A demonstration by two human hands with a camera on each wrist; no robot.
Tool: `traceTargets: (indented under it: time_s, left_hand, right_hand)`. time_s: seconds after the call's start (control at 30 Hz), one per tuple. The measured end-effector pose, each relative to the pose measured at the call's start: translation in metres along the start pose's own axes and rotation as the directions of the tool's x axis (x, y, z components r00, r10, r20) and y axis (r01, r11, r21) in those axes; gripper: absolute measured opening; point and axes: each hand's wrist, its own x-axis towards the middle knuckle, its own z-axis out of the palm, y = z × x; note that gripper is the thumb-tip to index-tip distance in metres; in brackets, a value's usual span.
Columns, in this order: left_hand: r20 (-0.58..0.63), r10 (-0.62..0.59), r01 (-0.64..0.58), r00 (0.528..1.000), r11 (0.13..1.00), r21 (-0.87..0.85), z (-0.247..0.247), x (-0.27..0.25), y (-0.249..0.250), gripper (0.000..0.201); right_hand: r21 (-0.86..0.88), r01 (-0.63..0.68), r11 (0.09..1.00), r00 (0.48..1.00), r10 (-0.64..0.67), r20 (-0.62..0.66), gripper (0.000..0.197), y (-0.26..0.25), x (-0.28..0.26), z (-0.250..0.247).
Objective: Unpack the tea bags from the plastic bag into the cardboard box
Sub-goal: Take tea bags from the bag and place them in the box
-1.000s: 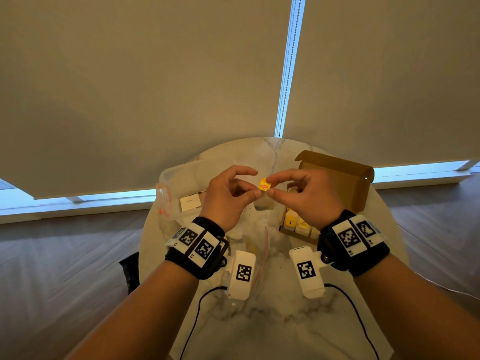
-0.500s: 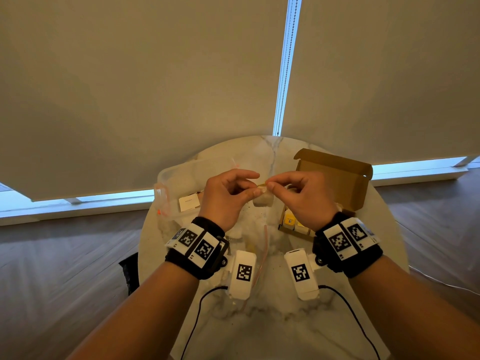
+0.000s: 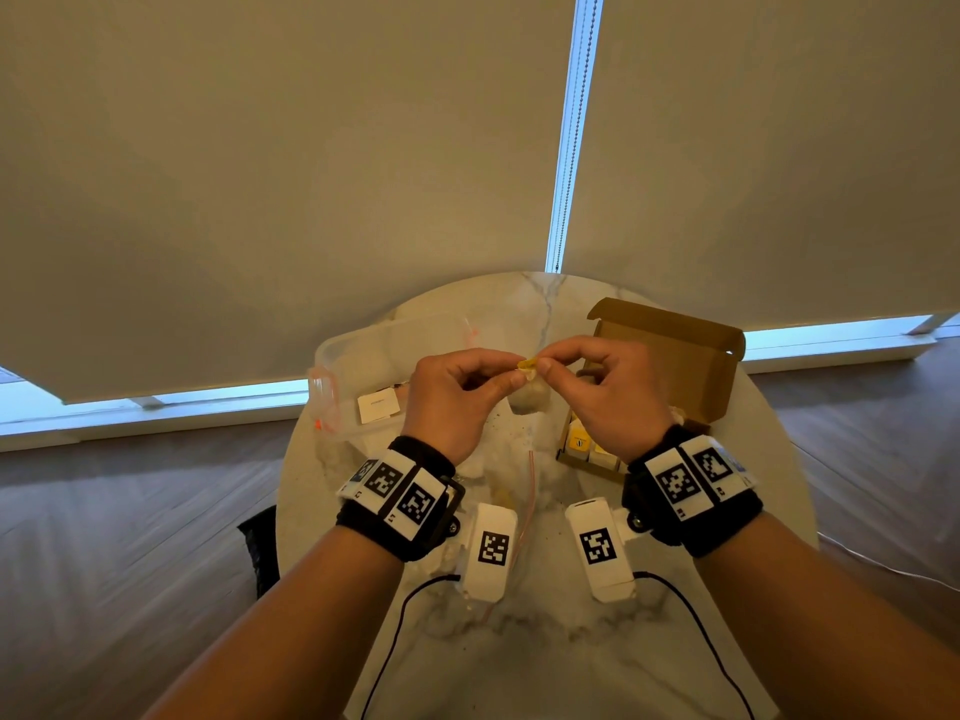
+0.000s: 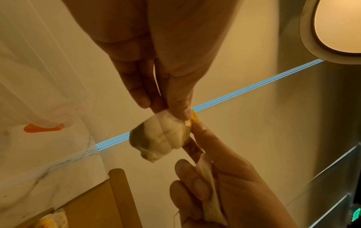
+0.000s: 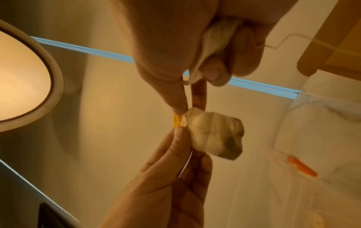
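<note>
Over the table both hands meet on one tea bag [image 3: 527, 398], a pale pouch [image 4: 160, 138] hanging below them. My left hand [image 3: 506, 376] pinches the pouch's top corner [image 5: 215, 135]. My right hand [image 3: 545, 363] pinches its yellow tag [image 3: 529, 366] between thumb and forefinger, tag [image 5: 177, 121] beside the pouch. The right hand's curled lower fingers also grip a second tea bag [image 5: 216, 40], also seen from the left wrist [image 4: 210, 194]. The clear plastic bag [image 3: 384, 366] lies at the left. The open cardboard box [image 3: 675, 356] is at the right, with yellow-tagged tea bags [image 3: 579, 441] inside.
The round marble table [image 3: 545, 657] carries everything. An orange slider [image 4: 44, 128] marks the plastic bag's mouth. A small white card [image 3: 378, 406] lies inside that bag. Cables run off the table's near edge. Window blinds hang close behind the table.
The hands stay together above the table. The yellow tag, flat to the camera a second ago, is now turned and crumpled between the fingertips. The right wrist has shifted slightly left.
</note>
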Motion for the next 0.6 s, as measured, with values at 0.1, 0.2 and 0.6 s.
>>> traceTargets:
  time_s: [0.1, 0.2, 0.6]
  left_hand:
    - [-0.012, 0.001, -0.001, 1.0, 1.0, 0.012, 0.0001, 0.0006, -0.001, 0.01]
    - [-0.023, 0.018, -0.017, 1.0, 0.999, 0.048, 0.0004, 0.0012, -0.0022, 0.009]
    - [-0.051, 0.027, -0.021, 0.998, 0.993, 0.116, -0.0011, 0.0008, -0.0077, 0.007]
  right_hand:
    - [-0.005, -0.025, 1.0, 1.0, 0.025, 0.004, 0.009, 0.0011, 0.0003, 0.0005]
    - [-0.005, -0.041, 0.999, 0.999, 0.041, 0.022, 0.007, 0.002, 0.0, 0.0005]
    - [0.237, -0.199, 0.951, 0.97, 0.157, 0.187, 0.033, 0.0032, -0.0008, -0.0051]
